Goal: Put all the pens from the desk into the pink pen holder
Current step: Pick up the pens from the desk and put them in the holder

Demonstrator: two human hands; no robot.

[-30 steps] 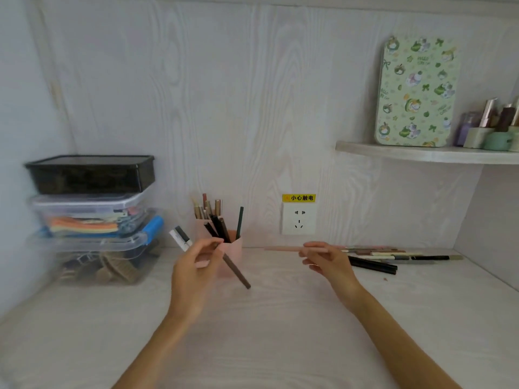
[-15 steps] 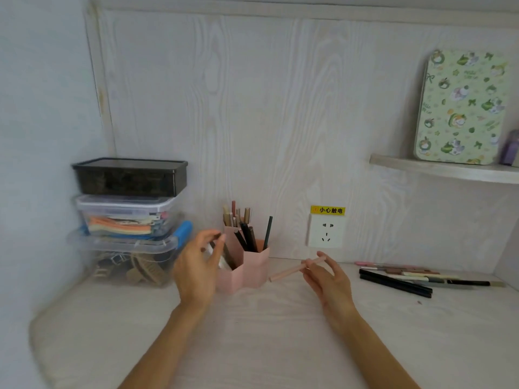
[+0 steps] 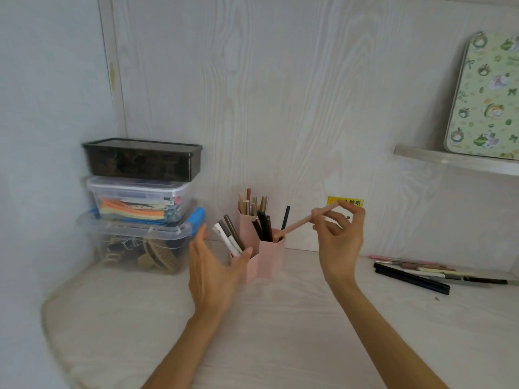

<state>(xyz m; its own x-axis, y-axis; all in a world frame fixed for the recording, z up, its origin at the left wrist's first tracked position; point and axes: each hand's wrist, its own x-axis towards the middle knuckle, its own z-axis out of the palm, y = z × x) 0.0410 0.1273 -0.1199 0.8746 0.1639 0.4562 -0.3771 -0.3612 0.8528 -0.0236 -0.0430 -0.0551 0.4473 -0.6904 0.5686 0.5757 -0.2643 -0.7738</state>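
The pink pen holder (image 3: 270, 259) stands on the desk near the back wall, with several pens upright in its compartments. My right hand (image 3: 341, 240) grips a pale pink pen (image 3: 302, 221) tilted down to the left, its lower tip at the rim of the holder's front right compartment. My left hand (image 3: 214, 266) is spread open just left of the holder, beside a white and two dark pens (image 3: 230, 240) that lean out of the front left compartment. Several more pens (image 3: 415, 273) lie on the desk at the right.
Three stacked plastic boxes (image 3: 140, 209) stand at the left against the wall. A wall socket with a yellow label (image 3: 348, 203) sits behind my right hand. A shelf (image 3: 455, 162) at the upper right carries a green patterned tin (image 3: 486, 102).
My left hand has let go of the white and dark pens, which now stand in the holder. My right hand has lifted the pink pen and tipped its end to the holder's rim.
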